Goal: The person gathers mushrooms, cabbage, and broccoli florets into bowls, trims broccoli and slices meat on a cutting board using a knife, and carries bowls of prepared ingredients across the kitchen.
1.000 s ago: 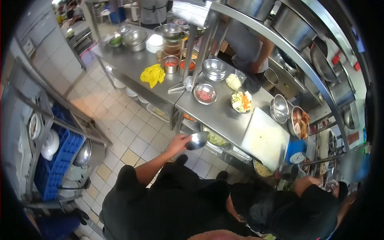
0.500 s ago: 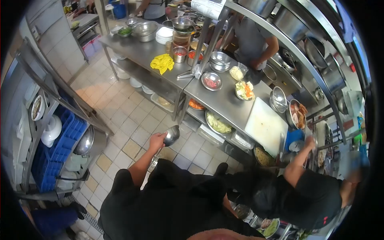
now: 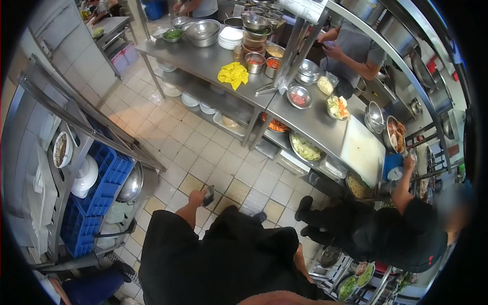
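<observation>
My left hand (image 3: 194, 197) hangs over the tiled floor, out in front of my left side. Its fingers are closed on the rim of a small metal bowl (image 3: 209, 195), now seen tilted and partly edge-on. Nothing inside the bowl can be made out. My right hand (image 3: 302, 260) is low at my right side, mostly covered by my dark clothing; its fingers are hidden.
Ahead runs a steel counter (image 3: 190, 66) with a yellow cloth (image 3: 233, 75), metal bowls and a white cutting board (image 3: 363, 150). On the left stands a rack with blue crates (image 3: 96, 198). A co-worker in black (image 3: 401, 234) is close on my right.
My left hand has come lower and nearer my body with the bowl, which has turned edge-on. The view has shifted left, and the co-worker in black is farther from me.
</observation>
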